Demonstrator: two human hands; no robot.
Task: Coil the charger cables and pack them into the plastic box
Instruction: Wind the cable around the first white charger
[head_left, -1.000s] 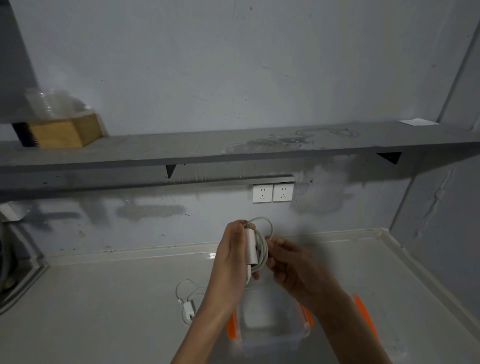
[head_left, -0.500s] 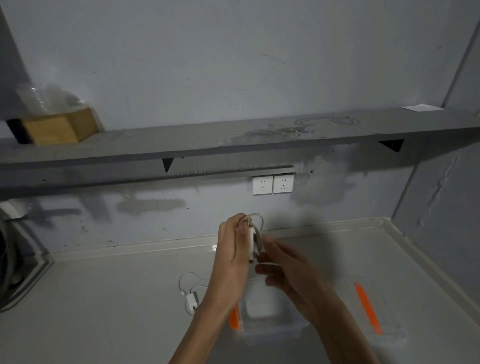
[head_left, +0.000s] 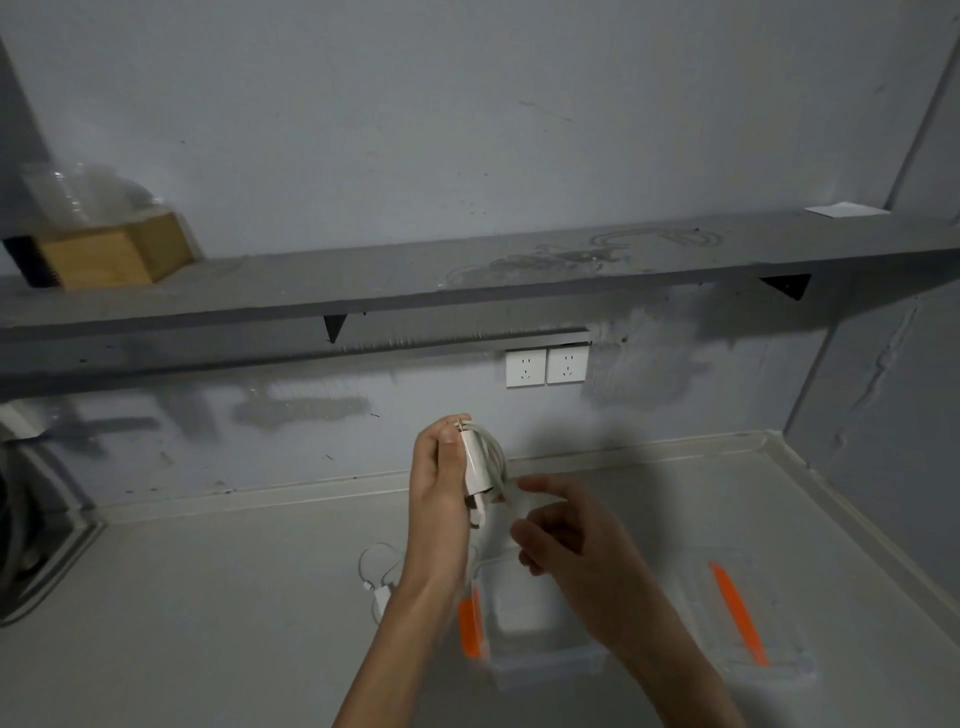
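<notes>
My left hand (head_left: 439, 486) holds a white charger (head_left: 477, 470) upright above the counter, its grey-white cable coiled around the plug body. My right hand (head_left: 558, 525) is just to the right of it, fingers pinching the loose end of the cable near the bottom of the coil. Below my hands the clear plastic box (head_left: 540, 660) with an orange latch (head_left: 470, 626) stands open on the counter. A second white charger (head_left: 383, 597) with a loose thin cable lies left of the box, partly hidden by my left forearm.
The box's clear lid with an orange latch (head_left: 737, 616) lies to the right of the box. Two wall sockets (head_left: 546, 366) sit under a grey shelf (head_left: 467, 280). A wooden block (head_left: 111, 252) stands on the shelf's left end. A wall closes the counter on the right.
My right hand has slid down from the coil's middle to its lower end, drawing the cable tail. The loops sit tighter against the plug. The camera view shifted slightly left.
</notes>
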